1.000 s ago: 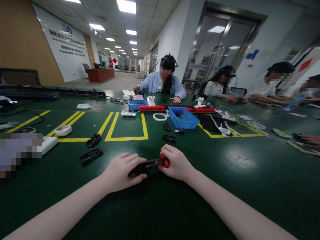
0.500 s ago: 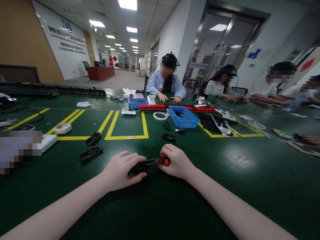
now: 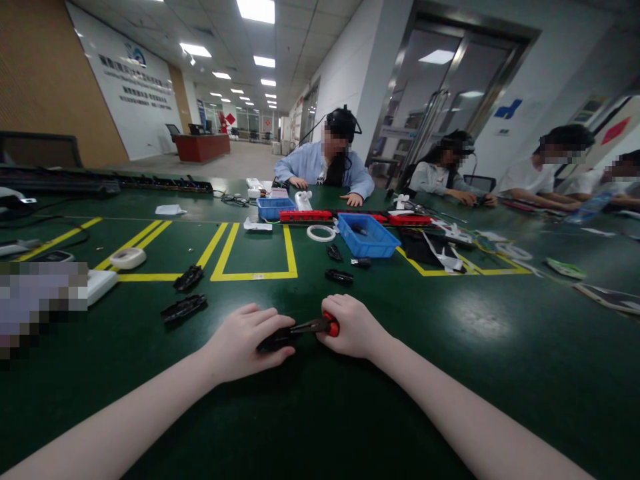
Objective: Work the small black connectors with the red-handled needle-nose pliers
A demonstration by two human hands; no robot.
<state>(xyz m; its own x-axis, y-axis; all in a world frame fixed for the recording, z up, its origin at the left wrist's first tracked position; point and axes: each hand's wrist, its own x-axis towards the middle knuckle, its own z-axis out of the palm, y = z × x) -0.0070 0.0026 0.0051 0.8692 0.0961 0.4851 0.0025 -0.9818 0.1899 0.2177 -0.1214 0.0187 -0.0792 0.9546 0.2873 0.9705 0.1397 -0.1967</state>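
Note:
My left hand (image 3: 255, 338) is closed around a black plastic part (image 3: 276, 340), thumb below and fingers over its top. Closed on the red handles of a pair of pliers (image 3: 311, 327) is my right hand (image 3: 353, 325). The pliers' dark jaws point left and reach the end of the black part; whether they grip it I cannot tell. Similar black plastic parts lie on the green table: one (image 3: 184, 309) and another (image 3: 189, 278) to the left, and one (image 3: 339, 276) beyond my hands.
A blue bin (image 3: 369, 235) with a dark item inside stands ahead, near a white ring (image 3: 321, 233) and red strips (image 3: 305, 216). A tape roll (image 3: 128, 258) lies at left. Yellow tape (image 3: 255, 275) marks the table (image 3: 320, 427). A person (image 3: 327, 163) sits opposite; others sit at right.
The pliers' jaws have tilted slightly, while both my hands stay almost in place. Across the table, the person's hand on the left side of the view has moved further left.

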